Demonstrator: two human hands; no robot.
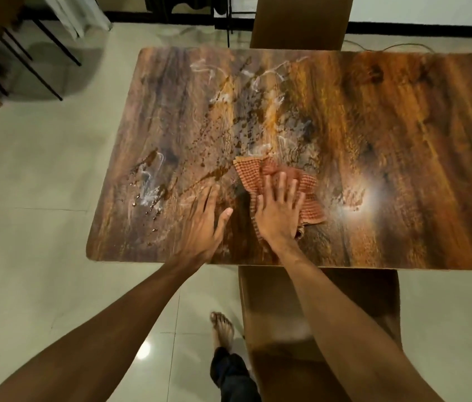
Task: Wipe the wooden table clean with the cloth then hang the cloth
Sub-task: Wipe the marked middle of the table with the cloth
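Wooden table (403,158): dark and orange grain, seen from the head view; its near edge runs across the middle of the picture.
Mess: brown splatter and drips (229,123) spread over the left and middle of the top, with white smears (147,187) among them — one patch near the left edge, others toward the far side.
Cloth (307,195): red-and-tan checked, lying crumpled on the table near its middle, close to the near edge, just right of the brown streaks.
Right hand (279,211): palm down, fingers spread flat, pressing on the cloth — not curled around it.
Left hand (205,221): flat and open on the bare wood just left of the cloth, holding nothing; it looks blurred.
Chairs: one brown chair (301,21) at the far side, another (287,314) tucked under the near edge.
Floor (40,169): pale glossy tiles, a bare foot (223,329) beside the near chair.
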